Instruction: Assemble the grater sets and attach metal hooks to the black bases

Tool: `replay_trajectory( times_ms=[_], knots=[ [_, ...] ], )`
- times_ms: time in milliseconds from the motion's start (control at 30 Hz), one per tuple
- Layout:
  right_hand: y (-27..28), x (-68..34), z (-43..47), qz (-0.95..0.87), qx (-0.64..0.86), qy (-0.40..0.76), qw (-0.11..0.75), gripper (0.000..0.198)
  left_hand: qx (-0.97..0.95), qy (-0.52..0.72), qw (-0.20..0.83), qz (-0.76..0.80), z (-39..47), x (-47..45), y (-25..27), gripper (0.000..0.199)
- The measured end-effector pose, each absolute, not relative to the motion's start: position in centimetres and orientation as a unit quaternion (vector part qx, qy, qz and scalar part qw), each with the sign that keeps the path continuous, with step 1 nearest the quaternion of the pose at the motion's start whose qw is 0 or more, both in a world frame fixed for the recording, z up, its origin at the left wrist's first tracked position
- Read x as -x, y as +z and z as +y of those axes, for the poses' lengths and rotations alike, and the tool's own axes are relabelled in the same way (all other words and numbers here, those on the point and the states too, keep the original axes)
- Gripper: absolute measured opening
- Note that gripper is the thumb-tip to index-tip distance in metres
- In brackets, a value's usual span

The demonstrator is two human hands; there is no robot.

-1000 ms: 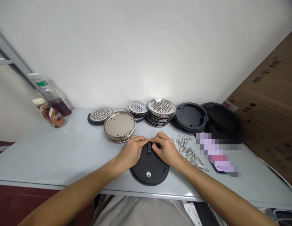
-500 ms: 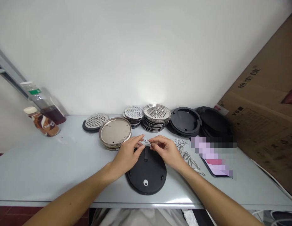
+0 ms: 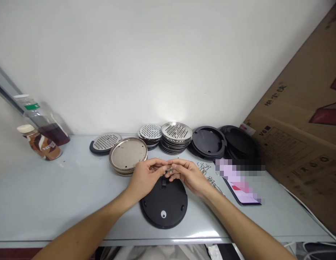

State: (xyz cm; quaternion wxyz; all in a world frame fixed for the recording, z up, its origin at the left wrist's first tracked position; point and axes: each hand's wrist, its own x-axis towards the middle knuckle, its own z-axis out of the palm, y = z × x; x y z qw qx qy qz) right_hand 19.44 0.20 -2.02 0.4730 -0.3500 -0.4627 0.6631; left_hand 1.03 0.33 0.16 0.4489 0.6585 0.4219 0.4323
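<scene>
My left hand [image 3: 149,177] and my right hand [image 3: 189,176] meet above the far edge of a round black plastic base [image 3: 165,202]. Between their pinched fingertips is a small bent metal wire clip [image 3: 170,169], mostly covered by the fingers. The base lies flat on the table with a narrow raised tab at its far side, small pegs near its rim and a white round spot near me. Right of my right hand lie several loose wire clips [image 3: 213,183], partly hidden by my wrist.
Behind the hands stand a stack of plain metal discs [image 3: 128,153], perforated discs [image 3: 150,131], grater discs [image 3: 176,133] and black rings [image 3: 207,141]. A phone [image 3: 245,196] lies to the right, beside a large carton [image 3: 298,130]. Two bottles, one a brown bottle [image 3: 40,144], stand left.
My hands have come together, fingertips now touching, and the wire clip has become more covered. The view has shifted slightly, moving the whole scene a little left and down.
</scene>
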Motion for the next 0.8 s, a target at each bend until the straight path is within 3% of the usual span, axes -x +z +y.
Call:
replay_trajectory(
  times_ms=[167, 400, 567, 800],
  knots=[
    [-2.5, -19.1, -0.3, -0.590, 0.357, 0.570, 0.446, 0.040, -0.682, 0.455, 0.379, 0.429, -0.4, -1.3, -0.1, 0.014],
    [-2.6, -19.8, -0.6, -0.689, 0.421, 0.392, 0.442, 0.021, -0.721, 0.445, 0.317, 0.427, 0.1, -0.7, -0.5, 0.016],
    [-2.3, -19.9, -0.9, -0.755, 0.429, 0.248, 0.429, 0.022, -0.751, 0.422, 0.281, 0.424, 0.4, -0.4, -1.2, 0.016],
    [-3.8, -19.6, -0.6, -0.774, 0.417, 0.175, 0.444, 0.022, -0.776, 0.380, 0.223, 0.451, 0.6, -0.3, -2.0, 0.015]
  ],
)
